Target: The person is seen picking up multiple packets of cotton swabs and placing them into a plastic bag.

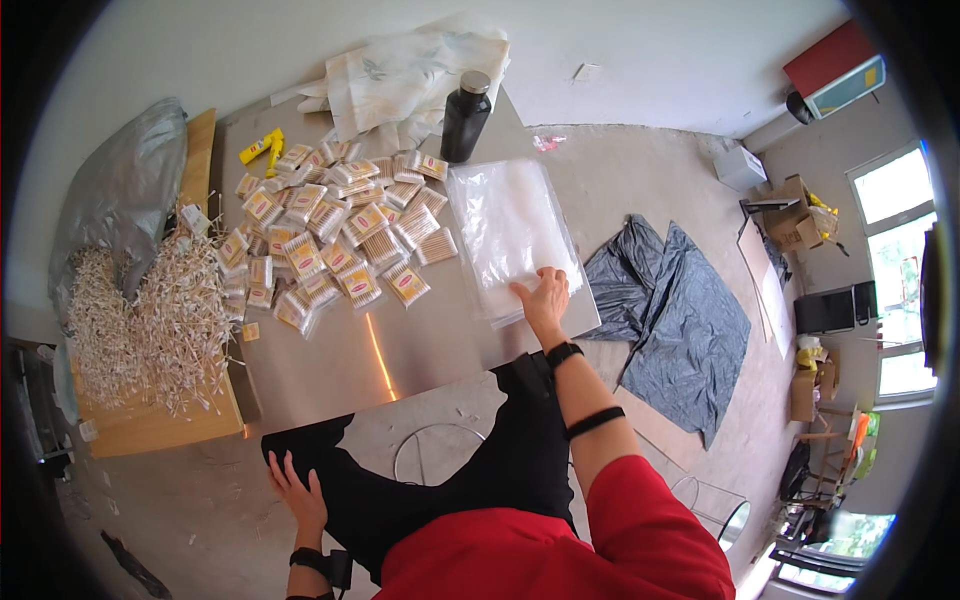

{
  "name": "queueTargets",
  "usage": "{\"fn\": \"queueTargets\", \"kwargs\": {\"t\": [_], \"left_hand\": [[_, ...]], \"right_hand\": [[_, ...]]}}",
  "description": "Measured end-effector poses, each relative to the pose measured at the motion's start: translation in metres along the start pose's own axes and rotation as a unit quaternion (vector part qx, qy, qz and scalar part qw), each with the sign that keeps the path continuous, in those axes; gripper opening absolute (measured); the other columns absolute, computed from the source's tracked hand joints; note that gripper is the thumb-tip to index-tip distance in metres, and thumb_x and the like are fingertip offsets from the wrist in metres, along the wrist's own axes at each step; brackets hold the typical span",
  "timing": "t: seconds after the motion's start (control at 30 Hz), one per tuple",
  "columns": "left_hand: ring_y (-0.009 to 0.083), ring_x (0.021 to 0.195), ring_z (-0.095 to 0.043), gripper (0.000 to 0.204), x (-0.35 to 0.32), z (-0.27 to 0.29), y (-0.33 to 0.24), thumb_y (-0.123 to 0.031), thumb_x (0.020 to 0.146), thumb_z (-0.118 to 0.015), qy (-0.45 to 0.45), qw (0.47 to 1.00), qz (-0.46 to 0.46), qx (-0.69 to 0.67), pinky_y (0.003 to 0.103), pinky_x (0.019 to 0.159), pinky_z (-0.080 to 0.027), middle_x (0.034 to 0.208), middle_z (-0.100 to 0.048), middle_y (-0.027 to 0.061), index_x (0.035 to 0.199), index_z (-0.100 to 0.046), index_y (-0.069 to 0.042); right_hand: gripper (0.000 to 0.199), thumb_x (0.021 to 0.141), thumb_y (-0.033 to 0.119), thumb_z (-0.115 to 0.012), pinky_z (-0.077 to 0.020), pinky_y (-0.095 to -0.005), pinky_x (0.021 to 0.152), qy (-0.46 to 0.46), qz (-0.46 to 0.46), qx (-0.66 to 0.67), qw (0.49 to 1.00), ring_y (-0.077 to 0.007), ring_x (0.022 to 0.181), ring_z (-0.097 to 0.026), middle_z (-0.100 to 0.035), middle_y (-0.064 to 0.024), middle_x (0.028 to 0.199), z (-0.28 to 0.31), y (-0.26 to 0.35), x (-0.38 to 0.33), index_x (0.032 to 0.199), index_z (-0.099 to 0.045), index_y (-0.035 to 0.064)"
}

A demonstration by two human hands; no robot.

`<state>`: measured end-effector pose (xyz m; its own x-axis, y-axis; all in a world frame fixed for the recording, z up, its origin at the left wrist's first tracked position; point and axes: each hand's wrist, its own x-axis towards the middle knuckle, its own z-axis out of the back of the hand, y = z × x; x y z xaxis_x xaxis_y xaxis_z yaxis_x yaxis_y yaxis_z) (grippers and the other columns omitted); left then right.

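Note:
My right hand rests on the near end of a stack of clear plastic bags at the right of a metal table. Its thumb and fingers are apart and touch the top bag. Down by my left thigh, my left hand hangs with fingers spread and nothing in it. Many small clear packs of cotton swabs lie piled left of the bags. Beyond the bags stands a dark bottle with a metal cap.
Loose cotton swabs heap on a wooden board at left, beside a grey plastic sheet. A yellow tool-like object and a whitish sheet lie at the table's back. Dark plastic covers floor at right.

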<state>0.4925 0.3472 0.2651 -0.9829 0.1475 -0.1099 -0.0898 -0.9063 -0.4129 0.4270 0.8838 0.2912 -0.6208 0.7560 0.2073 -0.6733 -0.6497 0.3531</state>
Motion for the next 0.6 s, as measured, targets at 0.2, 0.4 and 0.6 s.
{"fn": "queueTargets", "kwargs": {"t": [0.2,0.4,0.6], "left_hand": [[0.042,0.134,-0.021,0.052,-0.005,-0.008,-0.001,-0.019,0.089,-0.056,-0.013,1.0,0.007,0.012,0.051,0.11,-0.021,0.15,-0.02,0.016,0.137,-0.036,-0.009],[0.0417,0.133,-0.023,0.052,-0.006,-0.009,0.004,-0.02,0.089,-0.056,-0.017,1.0,-0.005,0.009,0.051,0.11,-0.022,0.15,-0.021,0.0167,0.136,-0.037,-0.008],[0.0423,0.133,-0.022,0.051,-0.003,-0.007,0.003,-0.021,0.09,-0.055,-0.019,0.999,-0.015,0.028,0.051,0.11,-0.022,0.15,-0.02,0.0169,0.136,-0.037,-0.009]], "right_hand": [[0.024,0.071,0.017,-0.072,-0.0446,-0.0422,0.082,0.099,-0.075,-0.006,0.992,-0.0289,0.097,-0.058,-0.063,-0.007,0.092,-0.007,-0.004,0.016,0.092,-0.066,0.008],[0.012,0.081,0.009,-0.056,-0.0441,-0.045,0.083,-0.141,0.363,-0.125,0.912,-0.0258,0.091,-0.061,-0.064,-0.0086,0.088,0.009,-0.015,0.016,0.08,-0.068,0.0072],[0.007,0.079,0.009,-0.06,-0.0479,-0.0401,0.079,0.146,0.351,-0.211,0.9,-0.0256,0.088,-0.063,-0.064,-0.0064,0.083,0.028,-0.024,0.025,0.083,-0.066,0.0085]]}}
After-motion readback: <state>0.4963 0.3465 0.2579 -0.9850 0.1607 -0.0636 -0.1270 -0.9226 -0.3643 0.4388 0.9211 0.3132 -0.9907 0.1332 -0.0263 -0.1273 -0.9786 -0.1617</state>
